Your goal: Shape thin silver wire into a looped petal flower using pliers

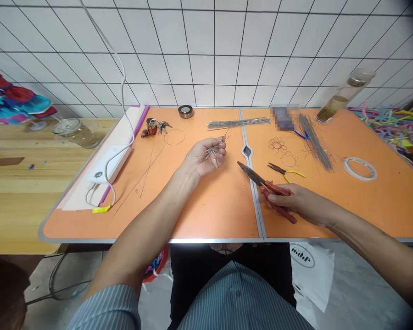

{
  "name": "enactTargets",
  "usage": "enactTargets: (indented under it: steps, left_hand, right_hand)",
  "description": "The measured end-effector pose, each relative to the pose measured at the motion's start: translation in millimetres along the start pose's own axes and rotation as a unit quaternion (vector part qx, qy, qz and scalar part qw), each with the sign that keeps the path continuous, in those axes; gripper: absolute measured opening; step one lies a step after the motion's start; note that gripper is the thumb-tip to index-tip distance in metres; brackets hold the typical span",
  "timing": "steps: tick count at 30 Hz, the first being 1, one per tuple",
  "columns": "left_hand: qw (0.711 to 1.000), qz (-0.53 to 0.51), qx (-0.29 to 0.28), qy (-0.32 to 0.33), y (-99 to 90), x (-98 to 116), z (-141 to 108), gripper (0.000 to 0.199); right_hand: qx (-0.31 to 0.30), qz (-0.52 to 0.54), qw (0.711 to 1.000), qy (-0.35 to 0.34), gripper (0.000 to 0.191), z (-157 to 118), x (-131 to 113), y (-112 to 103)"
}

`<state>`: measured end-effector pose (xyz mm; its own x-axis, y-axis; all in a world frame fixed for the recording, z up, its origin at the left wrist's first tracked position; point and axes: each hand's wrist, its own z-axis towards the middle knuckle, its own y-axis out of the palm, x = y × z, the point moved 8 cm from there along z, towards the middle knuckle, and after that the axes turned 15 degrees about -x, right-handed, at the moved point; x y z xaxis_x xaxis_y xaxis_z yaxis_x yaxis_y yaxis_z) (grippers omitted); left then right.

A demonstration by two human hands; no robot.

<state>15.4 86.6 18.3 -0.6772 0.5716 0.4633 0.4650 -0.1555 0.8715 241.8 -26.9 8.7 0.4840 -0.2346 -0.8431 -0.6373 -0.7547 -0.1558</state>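
My left hand (pixel 208 156) is palm up over the orange table, its fingers curled round some thin bent wire (pixel 213 152). A pinkish tip of the wire shows by the fingertips. With my right hand (pixel 298 201) I grip the red handles of long-nosed pliers (pixel 261 181), whose dark jaws point up and left toward the left hand. Just beyond them lie small yellow-handled pliers (pixel 285 171). A wire flower shape (pixel 277 145) and a loose wire ring (pixel 289 159) rest behind those.
Bundles of straight wire (pixel 237 123) lie at the back and right (pixel 315 142). Around them are a white tape roll (pixel 360 168), a dark tape roll (pixel 185 111), keys (pixel 156 127), a tall glass (pixel 344 97) and a white power strip (pixel 110 167) with its cable. A metal seam (pixel 256 206) crosses the tabletop.
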Motion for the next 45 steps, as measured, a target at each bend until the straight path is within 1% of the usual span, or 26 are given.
enactTargets:
  steps: [1,2,4,7,10,11,14,16,19,21,23,26,29,33,38,43,45]
  left_hand:
    - [1.000,-0.005,-0.007,-0.001,1.0,0,0,0.016]
    - [1.000,-0.008,-0.013,-0.002,1.8,1,-1,0.017]
    - [1.000,-0.014,-0.018,-0.004,2.6,1,-1,0.017]
    - [1.000,-0.020,-0.009,-0.004,0.8,1,-1,0.017]
    - [1.000,-0.022,-0.005,-0.001,-1.2,2,-1,0.018]
    - [1.000,-0.021,-0.007,0.001,-1.6,3,-1,0.018]
    - [1.000,-0.005,-0.002,0.008,-3.2,6,-2,0.020]
    - [1.000,0.016,0.012,0.015,-5.1,8,-3,0.018]
    - [0.998,0.051,0.041,0.025,-7.6,10,-4,0.013]
    - [0.996,0.064,0.052,0.030,-8.5,10,-4,0.011]
    - [0.996,0.069,0.055,0.028,-9.7,8,-4,0.011]
    - [0.996,0.074,0.055,0.019,-12.1,5,-2,0.012]
    - [0.996,0.076,0.048,0.013,-10.5,1,-1,0.012]
    - [0.995,0.083,0.046,0.008,-2.4,-4,-3,0.020]
    - [0.994,0.111,0.013,-0.019,8.3,-10,-3,0.022]
    - [0.988,0.156,0.009,-0.002,12.5,-10,-5,0.016]
    - [0.987,0.163,-0.002,0.008,14.8,-10,-5,0.014]
  right_hand:
    - [-0.022,0.065,0.998,-0.006,0.049,1,1,4]
    - [-0.022,0.106,0.994,-0.013,0.054,2,1,4]
    - [0.007,0.125,0.992,-0.031,0.059,3,-5,0]
    - [0.034,0.061,0.996,-0.053,0.059,4,-26,-4]
    - [0.060,-0.051,0.994,-0.073,0.051,3,-51,-6]
    - [0.059,-0.083,0.992,-0.078,0.049,3,-58,-6]
    - [0.083,-0.123,0.984,-0.094,0.045,4,-68,-10]
    - [0.069,-0.125,0.985,-0.100,0.046,8,-70,-10]
    - [0.008,-0.105,0.988,-0.112,0.053,16,-69,-4]
    - [-0.030,-0.080,0.988,-0.125,0.050,20,-69,1]
    - [-0.045,-0.051,0.989,-0.133,0.043,23,-70,2]
    - [-0.042,-0.018,0.989,-0.138,0.045,27,-71,0]
    - [-0.040,-0.026,0.988,-0.145,0.045,31,-74,-1]
    - [-0.029,-0.039,0.988,-0.149,0.046,35,-76,-4]
    - [-0.023,-0.026,0.987,-0.154,0.046,36,-79,-5]
    - [-0.023,-0.007,0.987,-0.160,0.049,37,-77,-5]
    - [-0.017,0.000,0.986,-0.167,0.051,37,-73,-7]
